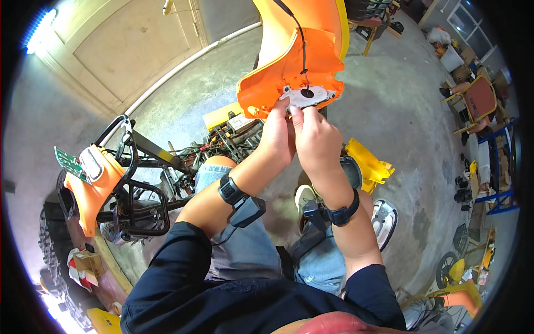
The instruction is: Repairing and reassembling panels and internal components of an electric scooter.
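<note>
An orange plastic fairing panel stands up in front of me, with its curved inner side towards me. At its lower edge sits a silver-white housing with a dark round hole in it. A thin black cable runs down the panel and ends at this hole. My left hand grips the near left edge of the housing, thumb pressed on it. Right beside it, my right hand pinches the near edge with bent fingers. The undersides of both grips are hidden.
A black tubular vehicle frame with an orange tail panel and a green plate stands at left. Wiring and frame parts lie beyond my knees. A yellow plastic piece is on the floor at right, chairs farther off.
</note>
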The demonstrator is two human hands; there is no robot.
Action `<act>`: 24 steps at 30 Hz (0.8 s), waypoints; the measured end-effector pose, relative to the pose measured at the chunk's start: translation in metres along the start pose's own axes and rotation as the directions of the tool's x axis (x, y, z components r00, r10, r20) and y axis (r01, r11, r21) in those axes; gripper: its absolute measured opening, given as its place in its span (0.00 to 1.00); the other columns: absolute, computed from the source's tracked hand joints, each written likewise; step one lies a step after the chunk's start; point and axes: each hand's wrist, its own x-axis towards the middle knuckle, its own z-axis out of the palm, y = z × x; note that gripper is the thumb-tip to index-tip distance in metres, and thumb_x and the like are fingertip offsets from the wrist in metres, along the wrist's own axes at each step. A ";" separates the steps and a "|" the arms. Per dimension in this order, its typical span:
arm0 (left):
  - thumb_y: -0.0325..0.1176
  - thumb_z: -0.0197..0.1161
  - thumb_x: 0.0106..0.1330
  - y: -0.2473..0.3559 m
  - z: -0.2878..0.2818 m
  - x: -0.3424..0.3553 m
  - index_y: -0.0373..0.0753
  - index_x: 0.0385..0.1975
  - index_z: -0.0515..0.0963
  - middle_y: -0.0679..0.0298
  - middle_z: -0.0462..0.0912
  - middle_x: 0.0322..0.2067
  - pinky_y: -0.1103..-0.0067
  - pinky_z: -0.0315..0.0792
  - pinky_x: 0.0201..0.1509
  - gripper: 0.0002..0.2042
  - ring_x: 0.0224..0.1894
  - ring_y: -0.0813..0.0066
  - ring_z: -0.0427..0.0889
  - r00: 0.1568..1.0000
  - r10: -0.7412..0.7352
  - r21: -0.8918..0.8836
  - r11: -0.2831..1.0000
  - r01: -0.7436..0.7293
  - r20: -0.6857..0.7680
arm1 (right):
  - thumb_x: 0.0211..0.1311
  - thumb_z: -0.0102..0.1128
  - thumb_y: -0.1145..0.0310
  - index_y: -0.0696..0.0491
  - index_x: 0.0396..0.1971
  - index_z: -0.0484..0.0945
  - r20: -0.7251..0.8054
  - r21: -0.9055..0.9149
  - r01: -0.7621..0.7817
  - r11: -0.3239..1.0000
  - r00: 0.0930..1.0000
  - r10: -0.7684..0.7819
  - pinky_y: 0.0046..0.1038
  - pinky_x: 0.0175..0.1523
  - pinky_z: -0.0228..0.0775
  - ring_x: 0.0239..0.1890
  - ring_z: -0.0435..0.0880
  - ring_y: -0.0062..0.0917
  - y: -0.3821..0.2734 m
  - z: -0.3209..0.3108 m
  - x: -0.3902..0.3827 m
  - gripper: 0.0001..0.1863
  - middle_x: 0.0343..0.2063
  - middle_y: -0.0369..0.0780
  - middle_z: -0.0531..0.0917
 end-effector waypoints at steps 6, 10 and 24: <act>0.46 0.50 0.69 0.002 -0.003 0.001 0.41 0.45 0.73 0.65 0.80 0.39 0.73 0.71 0.52 0.16 0.43 0.72 0.79 0.999 -0.026 -0.017 1.000 0.026 -0.037 | 0.63 0.58 0.64 0.55 0.27 0.70 -0.092 0.187 0.151 0.971 0.986 -0.136 0.36 0.27 0.73 0.25 0.82 0.38 0.004 0.000 0.002 0.11 0.23 0.43 0.80; 0.45 0.50 0.68 0.000 0.006 -0.002 0.40 0.45 0.73 0.66 0.80 0.39 0.74 0.72 0.52 0.16 0.42 0.72 0.79 0.998 0.056 -0.058 0.997 -0.055 0.003 | 0.67 0.55 0.60 0.54 0.32 0.74 -0.003 0.270 0.033 0.962 0.999 -0.033 0.40 0.26 0.71 0.24 0.81 0.45 0.006 -0.004 0.000 0.12 0.23 0.46 0.82; 0.45 0.51 0.68 -0.001 0.001 0.006 0.41 0.41 0.73 0.67 0.80 0.30 0.75 0.72 0.45 0.14 0.36 0.74 0.78 0.999 -0.009 -0.077 0.997 0.006 -0.032 | 0.63 0.54 0.68 0.55 0.31 0.68 -0.035 0.148 0.141 0.979 0.990 -0.137 0.37 0.29 0.73 0.28 0.83 0.38 0.006 -0.002 0.000 0.07 0.28 0.44 0.81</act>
